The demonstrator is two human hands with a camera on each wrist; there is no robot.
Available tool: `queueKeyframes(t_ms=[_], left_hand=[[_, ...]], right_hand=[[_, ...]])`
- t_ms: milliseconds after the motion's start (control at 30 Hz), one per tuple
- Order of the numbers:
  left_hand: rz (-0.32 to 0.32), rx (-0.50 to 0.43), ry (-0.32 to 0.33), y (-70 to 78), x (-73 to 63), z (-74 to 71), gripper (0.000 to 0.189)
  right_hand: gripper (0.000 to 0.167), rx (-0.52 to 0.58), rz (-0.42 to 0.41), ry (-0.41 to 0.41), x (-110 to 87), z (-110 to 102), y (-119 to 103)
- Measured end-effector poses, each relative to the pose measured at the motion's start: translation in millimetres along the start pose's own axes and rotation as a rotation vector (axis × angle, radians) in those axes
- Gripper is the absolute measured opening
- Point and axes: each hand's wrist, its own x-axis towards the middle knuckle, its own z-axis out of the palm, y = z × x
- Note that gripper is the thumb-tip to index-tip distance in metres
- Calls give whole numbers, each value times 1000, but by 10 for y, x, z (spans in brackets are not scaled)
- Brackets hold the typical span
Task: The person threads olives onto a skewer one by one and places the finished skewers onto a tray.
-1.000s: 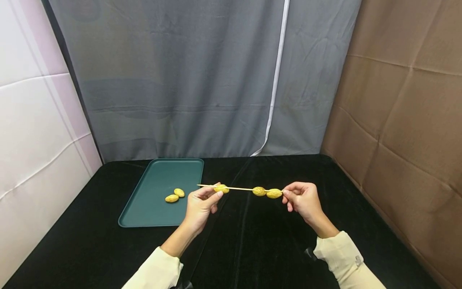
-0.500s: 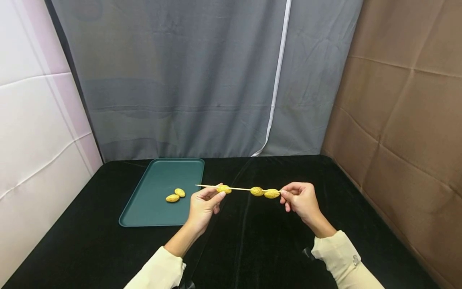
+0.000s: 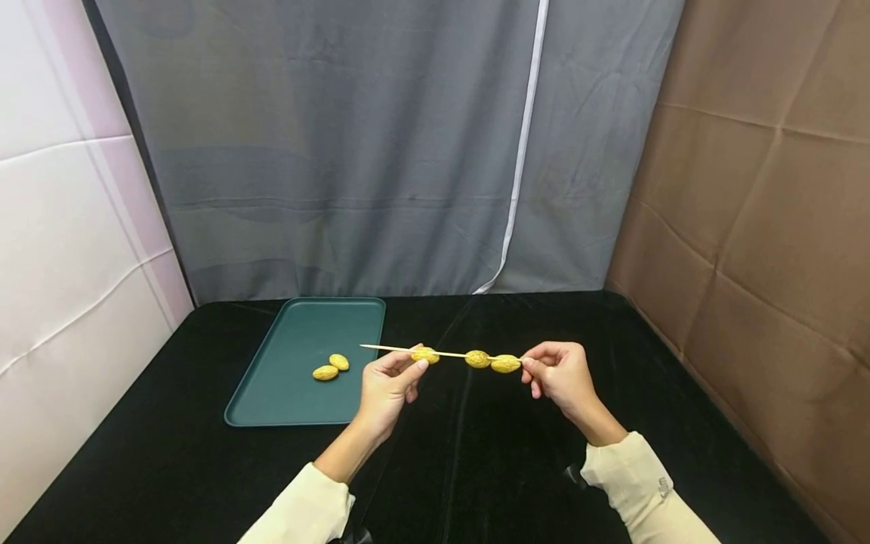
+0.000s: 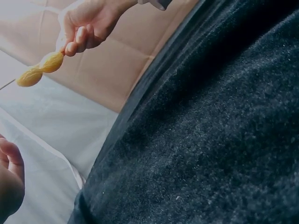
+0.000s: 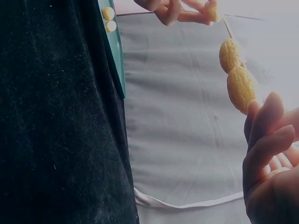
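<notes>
A thin wooden skewer (image 3: 451, 354) is held level above the table, its pointed end to the left. My left hand (image 3: 387, 389) pinches a yellow, wrinkled, oval fruit-like piece (image 3: 426, 355) between thumb and fingers, and the skewer runs through it with the tip out beyond. At the other end, my right hand (image 3: 564, 381) pinches the skewer's end. Two more such pieces, a left one (image 3: 477, 359) and a right one (image 3: 505, 364), sit side by side on the skewer near those fingers. The right wrist view shows both pieces (image 5: 240, 86) close up.
A dark green tray (image 3: 272, 400) lies at the left of the black-covered table (image 3: 516, 468). On it rest two loose yellow pieces (image 3: 326, 372). A grey curtain (image 3: 408, 151) closes off the back; a brown panel (image 3: 761, 264) stands at the right.
My right hand has moved left with the skewer and its two pieces. The tip sticks out farther past my left hand, and the gap between its piece and the other two has narrowed.
</notes>
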Motion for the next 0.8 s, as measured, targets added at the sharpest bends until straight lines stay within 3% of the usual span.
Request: queueKeyframes(t_ms=[233,800], left_hand=[[-14,-9,-6,-7,5,35,23],[-20,-52,-33,-47,5,138,27]], right_hand=[[10,-13,-6,10,12,11,-14],[9,-11,5,12,7,33,-26]])
